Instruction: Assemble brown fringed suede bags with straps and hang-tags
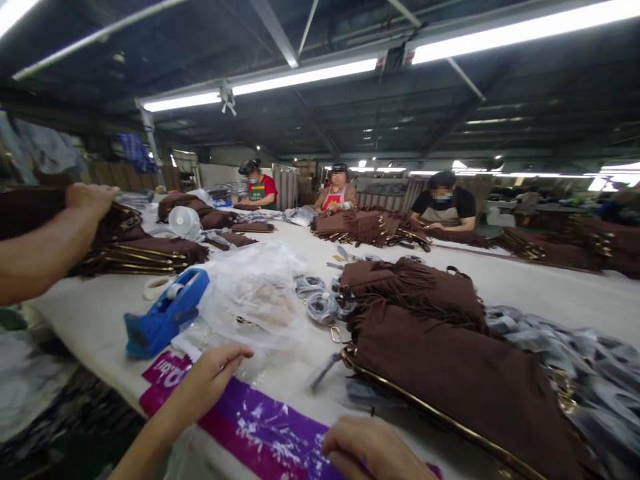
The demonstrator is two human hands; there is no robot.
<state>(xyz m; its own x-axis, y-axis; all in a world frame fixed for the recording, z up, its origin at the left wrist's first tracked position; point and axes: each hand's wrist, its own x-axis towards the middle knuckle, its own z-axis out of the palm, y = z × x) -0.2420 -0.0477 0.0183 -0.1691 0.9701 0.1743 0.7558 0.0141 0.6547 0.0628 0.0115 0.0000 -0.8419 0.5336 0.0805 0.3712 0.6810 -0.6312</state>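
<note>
My left hand (pixel 213 377) lies over a strip of purple and magenta printed plastic (pixel 270 420) at the table's near edge, its fingers stretched out to the right. At the bottom, my right hand (pixel 377 447) rests by the other end of that strip with its fingers loosely bent and apart. No held object shows in either hand. Clear crumpled plastic bags (pixel 255 293) lie just beyond my left hand. Right of my hands is a brown fringed bag (pixel 450 373) with a gold-coloured zip edge, in front of another brown bag (pixel 410 283).
A blue tape dispenser (pixel 167 313) stands at left beside a tape roll (pixel 157 287). A neighbour's hand (pixel 93 200) touches stacked brown bags (pixel 145 257). Coiled grey straps (pixel 323 307) and wrapped straps (pixel 595 373) lie around. Several people work across the table (pixel 300 240).
</note>
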